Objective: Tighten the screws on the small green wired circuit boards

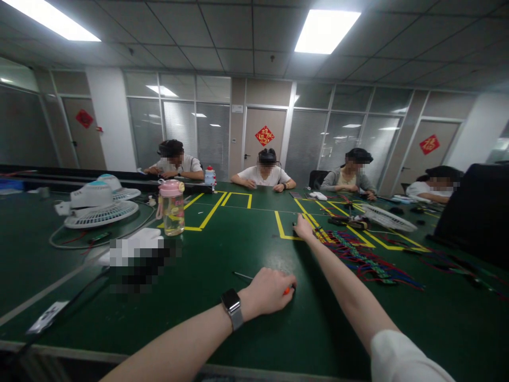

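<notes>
My left hand (267, 292), with a watch on its wrist, rests closed on the green table (222, 318). It is closed round a thin tool (243, 275) whose metal shaft sticks out left and whose orange end shows at the right. My right hand (304, 227) is stretched far forward, its fingers closed on a small dark object I cannot make out, at a yellow tape line. A bundle of coloured wires (366, 260) lies just right of that arm.
A clear bottle with a pink lid (171, 207) stands at the left centre. White fans (99, 207) and cables lie at the far left, another fan grille (387, 217) at the right. Several other people sit along the far side. A dark chair back (477, 212) stands at the right.
</notes>
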The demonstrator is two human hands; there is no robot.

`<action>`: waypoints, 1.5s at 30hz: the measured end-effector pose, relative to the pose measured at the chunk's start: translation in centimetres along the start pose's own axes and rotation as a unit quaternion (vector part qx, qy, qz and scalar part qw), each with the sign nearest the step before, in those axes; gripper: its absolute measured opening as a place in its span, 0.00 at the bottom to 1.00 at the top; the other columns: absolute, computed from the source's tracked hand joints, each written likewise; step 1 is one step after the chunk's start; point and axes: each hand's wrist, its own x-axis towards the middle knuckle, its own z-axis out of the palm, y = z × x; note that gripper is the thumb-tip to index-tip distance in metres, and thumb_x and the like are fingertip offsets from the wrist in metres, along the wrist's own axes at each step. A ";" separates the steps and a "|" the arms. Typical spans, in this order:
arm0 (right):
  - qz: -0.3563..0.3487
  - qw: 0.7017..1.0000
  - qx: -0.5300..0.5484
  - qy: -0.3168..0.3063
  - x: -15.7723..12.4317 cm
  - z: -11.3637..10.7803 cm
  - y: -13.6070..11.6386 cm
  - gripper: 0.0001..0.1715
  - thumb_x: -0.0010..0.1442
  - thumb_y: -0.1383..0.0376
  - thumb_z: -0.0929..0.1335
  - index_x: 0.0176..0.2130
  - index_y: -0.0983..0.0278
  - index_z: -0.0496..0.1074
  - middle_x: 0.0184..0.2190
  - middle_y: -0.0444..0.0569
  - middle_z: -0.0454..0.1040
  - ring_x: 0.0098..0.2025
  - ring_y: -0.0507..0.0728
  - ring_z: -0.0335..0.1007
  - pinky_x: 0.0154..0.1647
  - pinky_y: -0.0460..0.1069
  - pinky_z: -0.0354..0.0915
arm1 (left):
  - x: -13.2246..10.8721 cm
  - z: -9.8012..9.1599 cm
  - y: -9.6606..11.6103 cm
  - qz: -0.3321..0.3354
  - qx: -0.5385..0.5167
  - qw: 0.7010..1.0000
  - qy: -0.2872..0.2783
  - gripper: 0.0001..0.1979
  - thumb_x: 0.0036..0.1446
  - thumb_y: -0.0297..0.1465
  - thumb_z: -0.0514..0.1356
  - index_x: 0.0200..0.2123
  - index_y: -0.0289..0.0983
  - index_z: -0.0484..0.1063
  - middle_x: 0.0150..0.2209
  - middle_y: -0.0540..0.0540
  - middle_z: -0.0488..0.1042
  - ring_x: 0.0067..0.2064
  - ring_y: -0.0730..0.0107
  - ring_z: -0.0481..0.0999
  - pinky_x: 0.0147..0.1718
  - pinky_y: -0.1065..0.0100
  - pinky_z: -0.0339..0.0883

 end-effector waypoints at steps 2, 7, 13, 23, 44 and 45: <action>0.007 1.000 0.026 0.000 0.0 0.1 -0.1 0.23 0.65 0.62 0.66 0.57 0.67 0.63 0.50 0.56 0.71 0.48 0.60 0.71 0.47 0.57 0.69 | 0.0 -0.1 0.0 0.003 0.002 1.000 0.002 0.09 0.61 0.34 0.52 0.42 0.42 0.70 0.37 0.48 0.78 0.34 0.64 0.78 0.30 0.69 0.67; -0.028 0.994 0.100 -0.011 -0.8 0.4 -0.8 0.17 0.65 0.61 0.67 0.52 0.66 0.68 0.47 0.52 0.72 0.45 0.58 0.72 0.46 0.56 0.69 | -0.1 -0.2 0.1 0.008 0.007 1.000 0.000 0.09 0.62 0.35 0.52 0.43 0.42 0.69 0.38 0.47 0.78 0.36 0.64 0.78 0.31 0.69 0.67; -0.139 0.972 0.189 -0.026 -4.2 1.2 -3.0 0.30 0.51 0.77 0.68 0.53 0.66 0.68 0.35 0.47 0.76 0.39 0.55 0.73 0.44 0.48 0.67 | -0.2 -0.5 0.3 -0.027 -0.002 0.999 0.030 0.10 0.63 0.35 0.51 0.40 0.39 0.71 0.34 0.47 0.77 0.32 0.66 0.76 0.30 0.68 0.66; -0.283 0.914 0.279 -0.076 -14.7 0.1 -6.0 0.19 0.50 0.74 0.70 0.44 0.68 0.77 0.32 0.47 0.76 0.33 0.54 0.70 0.37 0.48 0.67 | -0.2 -6.0 -3.9 -0.095 -0.207 0.900 0.372 0.14 0.65 0.32 0.46 0.47 0.36 0.68 0.41 0.42 0.72 0.42 0.66 0.72 0.43 0.63 0.67; -0.332 0.876 0.314 -0.155 -22.5 -3.1 -4.5 0.11 0.52 0.74 0.71 0.36 0.64 0.80 0.32 0.47 0.74 0.33 0.54 0.69 0.34 0.46 0.64 | 1.2 -5.1 -3.0 -0.073 -0.655 0.662 0.358 0.14 0.62 0.44 0.53 0.35 0.38 0.60 0.27 0.55 0.60 0.20 0.84 0.58 0.17 0.79 0.53; -0.333 0.876 0.313 -0.154 -22.5 -3.1 -4.5 0.11 0.52 0.74 0.71 0.36 0.64 0.80 0.32 0.47 0.74 0.33 0.54 0.69 0.34 0.46 0.64 | 1.2 -5.0 -2.9 -0.072 -0.653 0.665 0.355 0.14 0.62 0.44 0.53 0.35 0.38 0.60 0.27 0.55 0.60 0.21 0.84 0.58 0.17 0.79 0.53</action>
